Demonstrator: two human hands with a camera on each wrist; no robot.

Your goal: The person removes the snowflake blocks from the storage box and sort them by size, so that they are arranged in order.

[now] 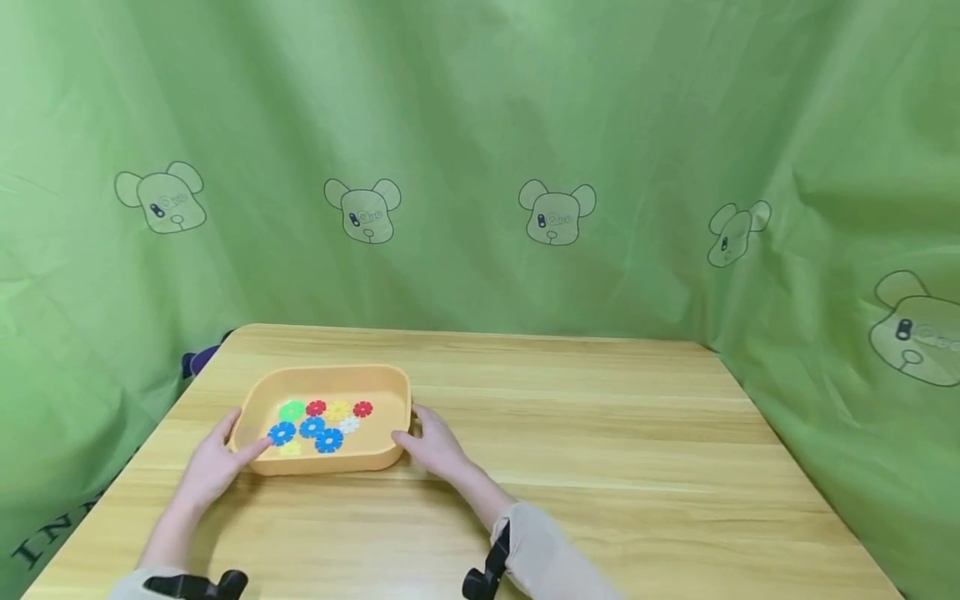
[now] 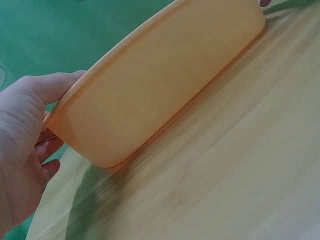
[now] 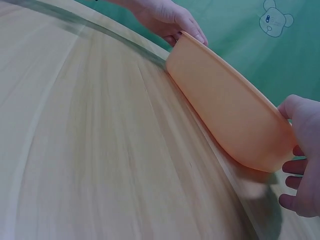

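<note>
A shallow orange plastic tray is at the left part of the wooden table, at or just above its surface. Inside lie several snowflake-shaped plastic pieces: blue, red, green, yellow and white. My left hand grips the tray's left end, thumb over the rim and fingers against the outer wall. At the opposite end my right hand holds the rim with its thumb. In the right wrist view, that hand's other fingers are beside the outer wall.
The wooden tabletop stretches away to the right of the tray. A green curtain with bear-head drawings hangs behind and beside the table. Something purple shows past the table's left edge.
</note>
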